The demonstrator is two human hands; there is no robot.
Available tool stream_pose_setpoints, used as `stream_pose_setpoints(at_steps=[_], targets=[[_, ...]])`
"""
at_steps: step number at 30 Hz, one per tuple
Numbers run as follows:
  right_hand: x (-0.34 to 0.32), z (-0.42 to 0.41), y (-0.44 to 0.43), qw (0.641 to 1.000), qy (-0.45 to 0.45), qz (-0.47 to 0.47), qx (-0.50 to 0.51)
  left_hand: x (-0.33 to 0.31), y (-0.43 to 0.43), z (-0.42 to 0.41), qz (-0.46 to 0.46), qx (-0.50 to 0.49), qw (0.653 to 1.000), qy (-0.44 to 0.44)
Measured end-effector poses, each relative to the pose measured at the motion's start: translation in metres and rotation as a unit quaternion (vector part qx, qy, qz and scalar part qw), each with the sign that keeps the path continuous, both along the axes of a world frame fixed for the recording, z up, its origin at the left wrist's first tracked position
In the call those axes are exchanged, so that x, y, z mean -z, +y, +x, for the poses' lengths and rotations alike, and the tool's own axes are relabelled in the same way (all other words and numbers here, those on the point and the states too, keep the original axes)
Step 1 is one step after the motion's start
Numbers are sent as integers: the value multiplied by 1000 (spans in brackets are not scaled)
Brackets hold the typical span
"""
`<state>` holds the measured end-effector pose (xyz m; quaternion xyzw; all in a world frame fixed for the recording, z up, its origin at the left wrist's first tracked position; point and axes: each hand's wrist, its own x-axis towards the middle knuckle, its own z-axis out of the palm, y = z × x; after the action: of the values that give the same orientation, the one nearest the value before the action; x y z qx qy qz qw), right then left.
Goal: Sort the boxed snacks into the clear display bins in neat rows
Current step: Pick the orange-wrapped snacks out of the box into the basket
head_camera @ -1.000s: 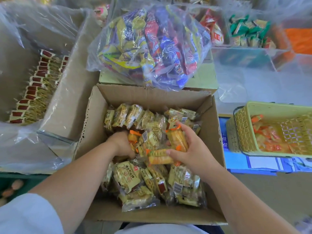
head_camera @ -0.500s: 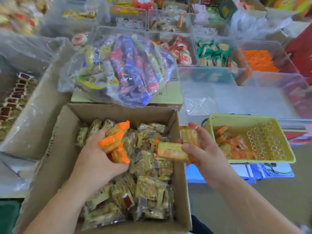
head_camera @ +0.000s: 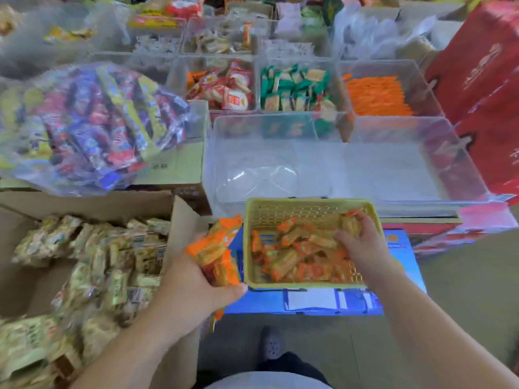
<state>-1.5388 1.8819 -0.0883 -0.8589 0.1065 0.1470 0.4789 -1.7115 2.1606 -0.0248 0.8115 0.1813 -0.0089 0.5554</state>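
My left hand [head_camera: 193, 284] grips a bunch of orange-wrapped snack packets [head_camera: 217, 254] just left of a yellow-green plastic basket [head_camera: 306, 204]. My right hand [head_camera: 362, 240] is inside the basket at its right side, fingers closed on orange packets [head_camera: 348, 224] above the loose pile [head_camera: 295, 259] lying there. A cardboard box [head_camera: 179, 220] at the lower left holds several pale yellow-green wrapped snacks [head_camera: 112, 265]. Behind the basket stands a large clear display bin [head_camera: 337, 164] with only a transparent piece lying in it.
Clear bins behind it hold red-white packets [head_camera: 224, 88], green packets [head_camera: 295, 88] and orange sticks [head_camera: 376, 96]. A plastic bag of colourful snacks [head_camera: 92, 122] rests on a carton at the left. Red gift boxes [head_camera: 486, 88] stand at the right. The basket sits on a blue box [head_camera: 309, 301].
Both hands have lifted orange packets out of the cardboard box and swung right. The right hand is now in the basket and the left hand beside it. My view turned right and up.
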Motion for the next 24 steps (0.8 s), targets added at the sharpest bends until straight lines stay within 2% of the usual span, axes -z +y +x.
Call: stream_pose_setpoints(at_steps=[3,6,10,14,21,22,24], targets=[[15,14,-9,982,67,-111,-139,8,-18,16,41,5,998,38],[15,16,-12,926,98,-222,-288,9,-35,35,53,15,997,45],[5,2,-22,873,-6,-317,-369,9,-56,67,132,62,986,75],[8,-21,-41,831,-107,-369,-402,24,-78,111,290,152,936,125],[14,-33,-48,845,-133,-343,-387,69,-86,131,443,264,828,220],[14,-34,-47,848,-136,-339,-385,71,-85,126,455,271,821,215],[13,-33,-43,858,-138,-324,-374,67,-81,111,451,271,835,158]])
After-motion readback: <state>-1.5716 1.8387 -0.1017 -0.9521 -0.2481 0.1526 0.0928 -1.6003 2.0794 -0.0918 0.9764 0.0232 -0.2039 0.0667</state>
